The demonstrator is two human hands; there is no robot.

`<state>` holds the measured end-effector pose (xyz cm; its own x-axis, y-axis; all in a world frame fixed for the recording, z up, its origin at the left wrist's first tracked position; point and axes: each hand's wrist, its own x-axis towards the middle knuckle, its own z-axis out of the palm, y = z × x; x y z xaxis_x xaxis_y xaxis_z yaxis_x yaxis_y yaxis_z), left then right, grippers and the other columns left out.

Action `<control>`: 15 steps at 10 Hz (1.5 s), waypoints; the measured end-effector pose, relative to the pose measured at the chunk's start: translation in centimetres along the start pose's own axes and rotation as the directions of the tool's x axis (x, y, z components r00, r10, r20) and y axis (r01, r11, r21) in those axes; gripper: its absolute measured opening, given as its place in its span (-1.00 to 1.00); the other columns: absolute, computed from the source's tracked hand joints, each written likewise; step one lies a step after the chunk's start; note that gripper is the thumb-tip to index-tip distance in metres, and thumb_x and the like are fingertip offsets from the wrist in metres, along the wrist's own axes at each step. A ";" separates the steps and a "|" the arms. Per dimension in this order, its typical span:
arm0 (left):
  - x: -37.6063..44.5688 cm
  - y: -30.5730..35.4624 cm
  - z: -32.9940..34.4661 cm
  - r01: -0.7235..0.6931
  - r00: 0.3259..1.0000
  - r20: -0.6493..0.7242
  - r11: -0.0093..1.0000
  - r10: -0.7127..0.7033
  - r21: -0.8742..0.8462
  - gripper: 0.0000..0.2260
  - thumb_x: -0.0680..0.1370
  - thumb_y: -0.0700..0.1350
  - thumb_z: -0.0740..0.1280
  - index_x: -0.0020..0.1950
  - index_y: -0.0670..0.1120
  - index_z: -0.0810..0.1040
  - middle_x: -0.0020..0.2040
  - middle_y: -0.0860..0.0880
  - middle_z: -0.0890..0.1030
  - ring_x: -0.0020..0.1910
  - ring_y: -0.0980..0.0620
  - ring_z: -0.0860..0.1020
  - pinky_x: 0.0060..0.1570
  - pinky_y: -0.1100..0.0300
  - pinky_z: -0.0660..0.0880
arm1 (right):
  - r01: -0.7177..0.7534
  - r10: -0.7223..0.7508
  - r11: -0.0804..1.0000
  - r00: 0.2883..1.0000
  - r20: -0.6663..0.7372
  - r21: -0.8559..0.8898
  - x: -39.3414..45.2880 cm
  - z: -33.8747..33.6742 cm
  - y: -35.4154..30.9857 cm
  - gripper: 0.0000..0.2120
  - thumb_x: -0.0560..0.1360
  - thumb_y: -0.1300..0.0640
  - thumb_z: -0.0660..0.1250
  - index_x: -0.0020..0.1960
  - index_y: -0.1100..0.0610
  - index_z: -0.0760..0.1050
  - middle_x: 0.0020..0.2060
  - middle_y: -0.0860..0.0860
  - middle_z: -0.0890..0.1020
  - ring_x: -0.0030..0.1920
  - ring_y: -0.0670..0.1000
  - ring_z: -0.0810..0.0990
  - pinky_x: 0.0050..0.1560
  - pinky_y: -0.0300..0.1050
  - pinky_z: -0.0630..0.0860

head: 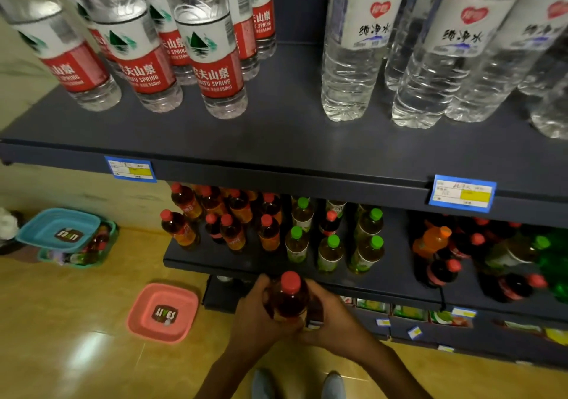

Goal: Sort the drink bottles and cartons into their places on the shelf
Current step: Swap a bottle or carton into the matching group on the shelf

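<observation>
Head view: top shelf (276,134) is loaded with red-label water bottles (215,60) on the left and clear white-label water bottles (353,54) on the right. Two blue price tags (130,168) are fixed to its front edge. The middle shelf (233,265) carries red-capped tea bottles (230,229) at left, green-capped bottles (330,251) in the centre, and a jumbled pile with an orange bottle (430,240) at right. Cartons (408,312) are seen on the lowest level, partly hidden. On the floor: a pink tray (163,312), and a teal tray (58,229) stacked over a green one holding items.

A red-capped dark bottle (289,297) is held upright just in front of the middle shelf edge. Left hand (261,312) is wrapped round its left side, right hand (329,315) round its right; both grips are closed on the bottle, cap left exposed above the fingers.
</observation>
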<state>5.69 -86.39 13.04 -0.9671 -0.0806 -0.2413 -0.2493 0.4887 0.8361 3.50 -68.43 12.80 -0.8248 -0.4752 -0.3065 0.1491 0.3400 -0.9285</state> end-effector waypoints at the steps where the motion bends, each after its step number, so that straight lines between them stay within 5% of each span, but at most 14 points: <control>1: -0.1 0.3 0.5 -0.045 0.998 0.051 0.999 0.045 -0.001 -0.48 0.13 0.12 0.64 -0.05 0.14 0.45 -0.12 0.24 0.68 -0.18 0.30 0.63 -0.27 0.40 0.51 | -0.010 0.010 0.999 1.000 0.009 -0.039 -0.3 -1.0 -0.3 -0.13 0.20 0.11 0.64 0.33 -0.35 0.30 0.25 -0.28 0.55 0.27 -0.24 0.52 0.24 -0.23 0.53; 4: -1.0 -0.1 1.1 -0.066 0.994 0.090 0.997 0.063 0.029 -0.49 0.14 0.15 0.62 0.01 0.32 0.50 -0.06 0.36 0.66 -0.03 0.38 0.61 -0.08 0.48 0.49 | -0.031 0.033 0.978 0.999 0.005 -0.204 -0.5 -1.3 -0.6 -0.06 0.09 0.00 0.68 0.39 -0.13 0.34 0.29 -0.19 0.53 0.35 -0.10 0.46 0.33 0.01 0.49; 5: -0.7 -1.4 0.4 -0.034 0.993 0.117 0.999 0.030 0.029 -0.44 0.15 0.23 0.60 0.07 0.34 0.46 -0.01 0.41 0.62 0.01 0.44 0.58 -0.02 0.50 0.49 | -0.014 0.022 0.985 0.999 0.043 -0.174 0.2 -0.4 -0.8 -0.10 0.08 -0.02 0.68 0.35 -0.17 0.37 0.23 -0.22 0.56 0.29 -0.15 0.51 0.27 -0.02 0.53; 6: 0.0 -2.6 -1.4 -0.026 0.974 0.227 0.999 0.016 0.041 -0.36 0.15 0.18 0.61 0.09 0.50 0.36 0.02 0.52 0.55 0.01 0.53 0.52 -0.06 0.58 0.43 | -0.003 0.003 0.996 1.000 -0.006 -0.093 1.0 1.2 -1.3 -0.24 0.11 -0.11 0.66 0.24 -0.27 0.43 0.13 -0.34 0.60 0.18 -0.30 0.55 0.18 -0.28 0.54; 7: 1.5 -5.6 -4.8 0.021 0.932 0.363 0.996 0.012 -0.088 -0.28 0.13 0.06 0.67 0.18 0.33 0.41 0.10 0.37 0.62 0.11 0.37 0.58 0.05 0.44 0.51 | -0.006 -0.009 0.995 0.988 -0.154 -0.099 2.2 4.1 -2.0 -0.35 0.13 -0.17 0.64 0.17 -0.24 0.50 0.06 -0.39 0.61 0.10 -0.34 0.58 0.11 -0.39 0.53; 9: 10.4 -14.8 -15.7 0.043 0.999 0.002 0.998 -0.043 -0.054 -0.56 0.42 -0.43 0.44 0.17 -0.02 0.51 0.17 -0.09 0.56 0.26 -0.20 0.54 0.26 0.09 0.49 | -0.075 -0.006 0.987 0.867 -0.498 -0.143 5.4 8.8 -2.4 -0.45 0.06 -0.17 0.62 0.00 -0.39 0.53 -0.12 -0.42 0.65 -0.09 -0.37 0.62 -0.18 -0.56 0.46; 11: 19.8 -15.6 -16.0 0.042 0.999 0.023 0.996 -0.044 0.075 -0.41 0.44 -0.34 0.42 0.45 -0.19 0.35 0.35 -0.16 0.51 0.35 -0.16 0.46 0.28 0.21 0.31 | -0.242 0.134 0.966 0.769 -0.625 -0.090 7.0 10.4 -0.1 -0.46 -0.06 -0.18 0.64 -0.11 -0.21 0.60 -0.20 -0.41 0.66 -0.18 -0.37 0.63 -0.24 -0.59 0.45; 13: 25.3 -16.5 -13.8 0.009 1.000 0.020 0.981 -0.013 0.192 -0.50 0.54 -0.10 0.40 0.45 -0.10 0.37 0.33 -0.14 0.52 0.35 -0.14 0.46 0.41 0.04 0.31 | -0.306 0.231 0.949 0.840 -0.491 -0.078 5.8 11.0 4.2 -0.47 0.08 -0.16 0.61 0.02 -0.34 0.56 -0.09 -0.29 0.69 -0.05 -0.18 0.69 -0.04 -0.25 0.63; 15: 26.3 -17.8 -12.7 0.053 0.998 0.032 0.977 -0.061 0.208 -0.29 0.40 -0.13 0.54 0.47 -0.10 0.30 0.28 -0.17 0.56 0.27 -0.21 0.52 0.30 -0.02 0.41 | -0.330 0.242 0.943 0.764 -0.598 -0.040 5.1 11.8 5.5 -0.34 -0.10 -0.09 0.66 -0.01 -0.23 0.61 -0.12 -0.22 0.71 -0.13 -0.18 0.68 -0.27 -0.29 0.61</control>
<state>-15.96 -108.20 -1.93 -0.9480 -0.0827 -0.3074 -0.2844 0.6539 0.7011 6.55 -78.53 3.67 -0.9203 0.2040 -0.3339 0.3910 0.5098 -0.7663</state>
